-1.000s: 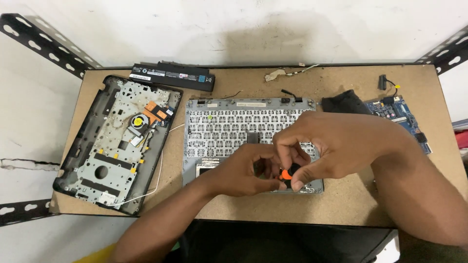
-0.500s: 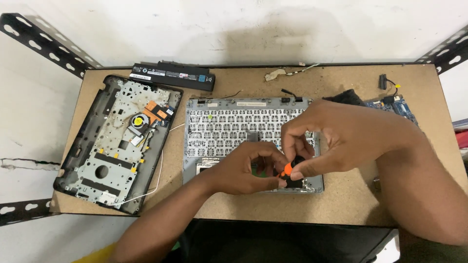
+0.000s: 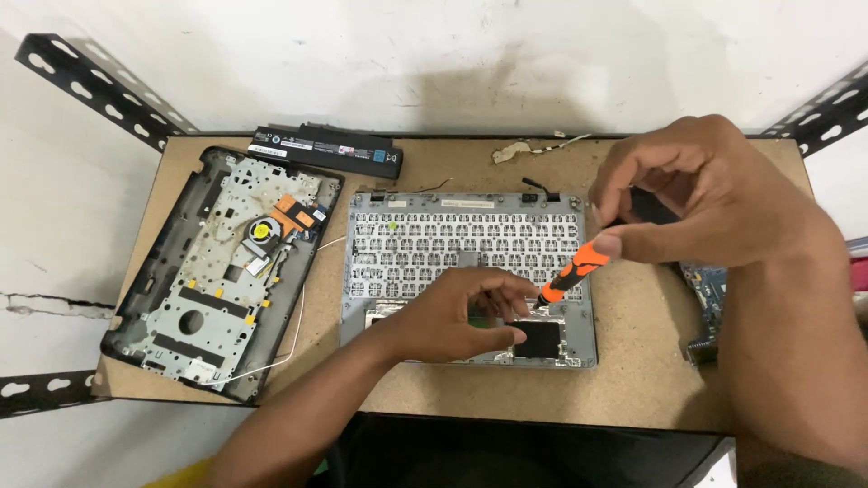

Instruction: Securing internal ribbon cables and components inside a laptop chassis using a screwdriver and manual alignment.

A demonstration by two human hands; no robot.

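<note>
the right hand [image 3: 705,194] pinched an orange screwdriver [image 3: 571,273], its tip down on the keyboard panel [image 3: 425,239] just beside the left hand [image 3: 461,312], whose fingers pressed flat on that panel, holding nothing

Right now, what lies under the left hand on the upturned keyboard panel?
The left hand rests on the grey keyboard panel, fingertips beside a black square patch. The screwdriver tip meets the panel there. Whatever sits beneath the palm is covered.

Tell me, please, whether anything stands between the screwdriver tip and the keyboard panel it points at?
Nothing visible does: the screwdriver in the right hand slants down to the keyboard panel, its tip beside the left hand's fingers.
</note>
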